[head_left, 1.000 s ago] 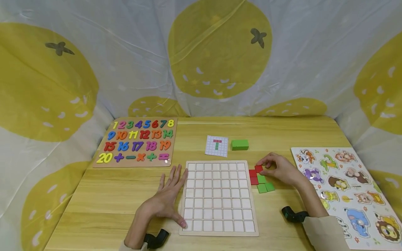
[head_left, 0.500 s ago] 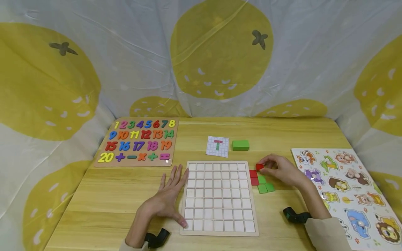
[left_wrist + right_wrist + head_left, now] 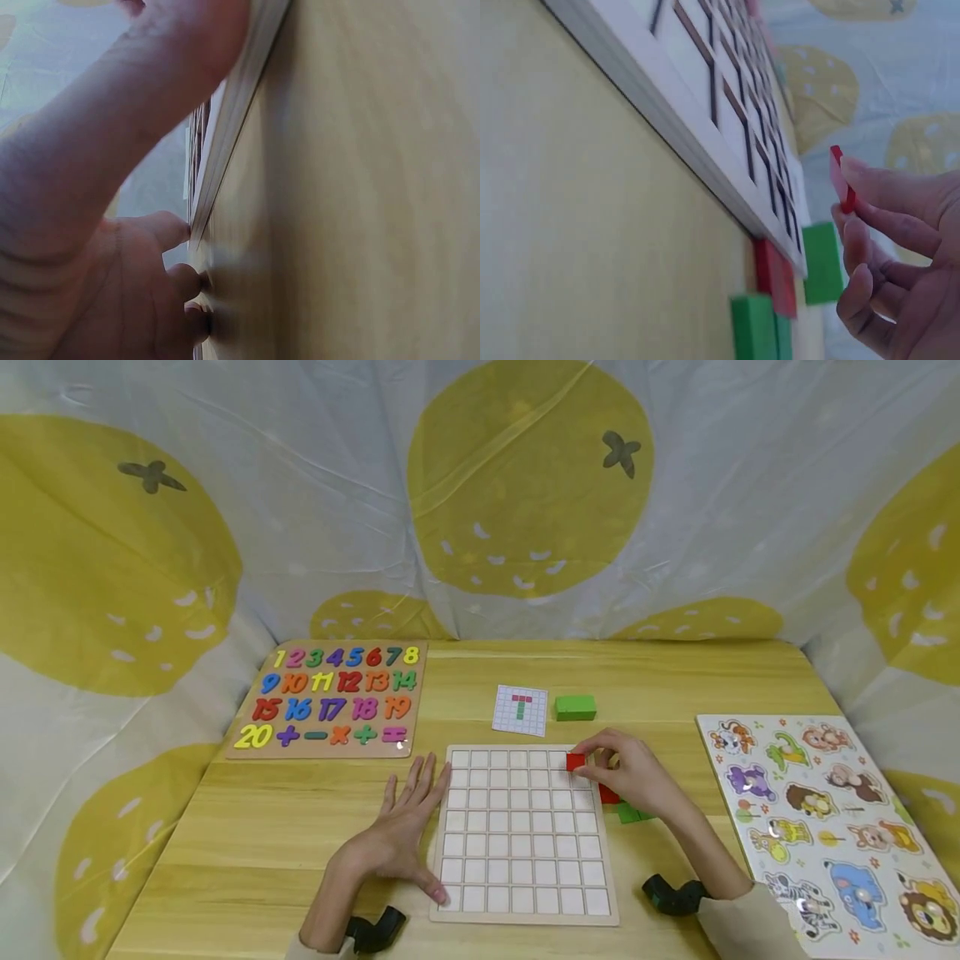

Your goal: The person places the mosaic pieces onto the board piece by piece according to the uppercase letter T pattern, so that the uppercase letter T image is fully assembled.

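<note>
My right hand [image 3: 630, 772] pinches a red square tile [image 3: 575, 762] between thumb and fingers, over the upper right squares of the wooden grid board [image 3: 521, 822]. In the right wrist view that red tile [image 3: 840, 178] is tilted up on edge above the board's surface. My left hand [image 3: 393, 843] lies along the board's left side, fingers spread, thumb on its near left corner. Just right of the board, partly hidden by my right hand, are red tiles [image 3: 608, 794] and green tiles [image 3: 632, 813]. The left wrist view shows fingertips [image 3: 176, 229] at the board's edge.
Behind the board lie a printed card [image 3: 520, 710] with a red and green T pattern and a green block [image 3: 575, 707]. A number puzzle [image 3: 417, 693] stands back left, an animal puzzle [image 3: 825, 860] at right. A patterned cloth [image 3: 337, 527] hangs behind the table.
My right hand has picked up the red tile from the pile and carried it left over the board's upper right corner. The left hand stays in place.
</note>
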A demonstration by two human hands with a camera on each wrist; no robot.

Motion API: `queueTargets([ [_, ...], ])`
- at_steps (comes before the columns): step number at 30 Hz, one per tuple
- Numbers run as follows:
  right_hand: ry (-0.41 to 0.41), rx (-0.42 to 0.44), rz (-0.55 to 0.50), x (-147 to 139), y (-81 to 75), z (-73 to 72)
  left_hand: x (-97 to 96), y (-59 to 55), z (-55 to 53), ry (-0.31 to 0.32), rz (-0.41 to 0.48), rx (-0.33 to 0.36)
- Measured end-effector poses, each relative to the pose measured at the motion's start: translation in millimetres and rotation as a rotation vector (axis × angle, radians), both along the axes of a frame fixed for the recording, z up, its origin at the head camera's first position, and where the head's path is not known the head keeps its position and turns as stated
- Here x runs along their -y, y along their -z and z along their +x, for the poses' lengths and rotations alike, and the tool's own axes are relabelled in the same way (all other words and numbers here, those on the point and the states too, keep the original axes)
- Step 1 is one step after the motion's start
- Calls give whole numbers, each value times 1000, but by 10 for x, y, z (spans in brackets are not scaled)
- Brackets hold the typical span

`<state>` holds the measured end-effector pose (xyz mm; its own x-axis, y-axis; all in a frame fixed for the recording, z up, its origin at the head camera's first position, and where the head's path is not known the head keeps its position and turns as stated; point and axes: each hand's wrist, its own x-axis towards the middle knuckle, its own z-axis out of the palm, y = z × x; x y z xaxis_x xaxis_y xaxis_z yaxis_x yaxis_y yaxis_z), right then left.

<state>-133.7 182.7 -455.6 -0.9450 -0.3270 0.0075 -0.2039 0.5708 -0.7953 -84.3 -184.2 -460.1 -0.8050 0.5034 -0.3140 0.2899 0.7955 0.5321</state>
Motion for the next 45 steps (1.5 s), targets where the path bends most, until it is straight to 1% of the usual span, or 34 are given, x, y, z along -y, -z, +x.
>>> queueTargets([
  [2, -18, -12, 9, 98, 24, 10, 0, -2, 2, -1, 1, 3],
  [7, -51, 19, 15, 309, 68, 24, 2, -2, 4, -4, 1, 3],
  [10, -71, 41, 13, 392, 86, 25, 2, 0, 0, -4, -2, 0],
  [13, -79, 43, 13, 438, 101, 21, 2, 3, -4, -5, -4, 2],
  [19, -47, 59, 5, 447, 121, 21, -3, 4, -8, -7, -9, 3],
  [27, -33, 54, 11, 440, 148, 14, -5, -2, -7, -2, -12, -3],
  [45, -36, 18, 12, 433, 190, -4, 7, 1, -9, -1, 3, -4],
])
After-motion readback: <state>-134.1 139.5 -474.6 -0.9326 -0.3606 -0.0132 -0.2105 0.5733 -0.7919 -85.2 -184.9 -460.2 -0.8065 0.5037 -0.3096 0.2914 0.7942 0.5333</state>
